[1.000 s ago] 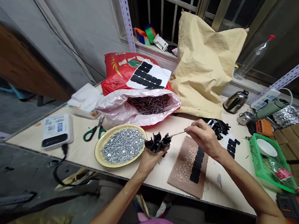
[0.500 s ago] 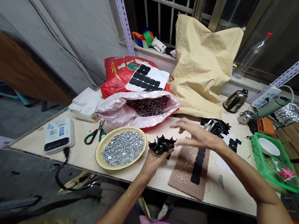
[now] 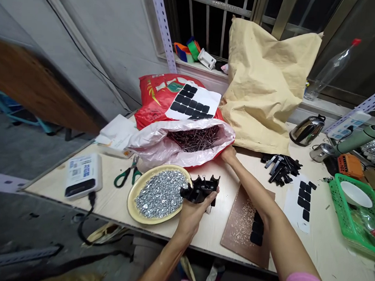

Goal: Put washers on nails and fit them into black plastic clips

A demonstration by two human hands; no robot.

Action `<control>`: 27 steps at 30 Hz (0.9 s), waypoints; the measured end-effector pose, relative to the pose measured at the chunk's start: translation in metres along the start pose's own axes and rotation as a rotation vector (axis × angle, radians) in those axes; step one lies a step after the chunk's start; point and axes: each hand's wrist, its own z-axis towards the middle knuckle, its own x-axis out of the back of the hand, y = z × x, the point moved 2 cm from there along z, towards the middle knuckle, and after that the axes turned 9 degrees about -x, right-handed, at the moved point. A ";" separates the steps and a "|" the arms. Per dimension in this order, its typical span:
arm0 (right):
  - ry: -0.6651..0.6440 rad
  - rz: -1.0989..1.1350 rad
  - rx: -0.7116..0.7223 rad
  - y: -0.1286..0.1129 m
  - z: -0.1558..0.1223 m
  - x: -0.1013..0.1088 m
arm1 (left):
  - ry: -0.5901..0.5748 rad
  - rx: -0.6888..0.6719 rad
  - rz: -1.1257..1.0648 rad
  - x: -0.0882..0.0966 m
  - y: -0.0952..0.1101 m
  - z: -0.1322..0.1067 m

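1. Fingers of our left hand (image 3: pixel 191 212) are wrapped around a black plastic part (image 3: pixel 201 189), held above the near edge of the worktop (image 3: pixel 106 195), just beside the plate.
2. Fingers of our right hand (image 3: pixel 229 153) reach to the mouth of the plastic bag (image 3: pixel 161 143); whether they are spread or pinching a nail we cannot tell, as they are half hidden at the bag's edge.
3. Step in hand, as we judge it: fetching one nail from the bag for the held part. The next move would call for a fine pinch on a single nail and a steady left grip.
4. Nails (image 3: pixel 194 137): a heap inside the bag, too many to count.
5. Plate (image 3: pixel 132 196): one, yellow-rimmed, heaped with small silver washers (image 3: pixel 160 193), beyond counting.
6. Scissors (image 3: pixel 127 175): one pair, green-handled, left of the plate.
7. Brown board (image 3: pixel 242 223): one, under our right forearm, with a few black pads on it.
8. Loose black pieces (image 3: pixel 280 166): one pile, far side of the worktop.
9. Green basket (image 3: pixel 338 189): one, at the right edge.
10. Kettle (image 3: pixel 307 129): one.
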 end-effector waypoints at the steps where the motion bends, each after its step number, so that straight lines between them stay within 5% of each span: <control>1: -0.008 -0.006 -0.007 0.004 -0.002 0.002 | 0.002 -0.004 -0.006 0.001 0.000 0.000; 7: -0.052 0.034 0.148 0.065 -0.054 0.020 | 0.028 0.029 -0.007 0.004 0.000 0.004; 11: -0.029 0.618 0.530 0.089 -0.110 0.043 | -0.025 0.009 0.107 -0.001 -0.005 0.002; 15: 0.186 0.955 0.723 0.080 -0.152 0.063 | -0.061 -0.125 0.350 -0.010 -0.005 -0.004; 27: 0.260 0.610 0.955 0.065 -0.158 0.048 | -0.090 -0.192 0.423 -0.019 0.006 -0.011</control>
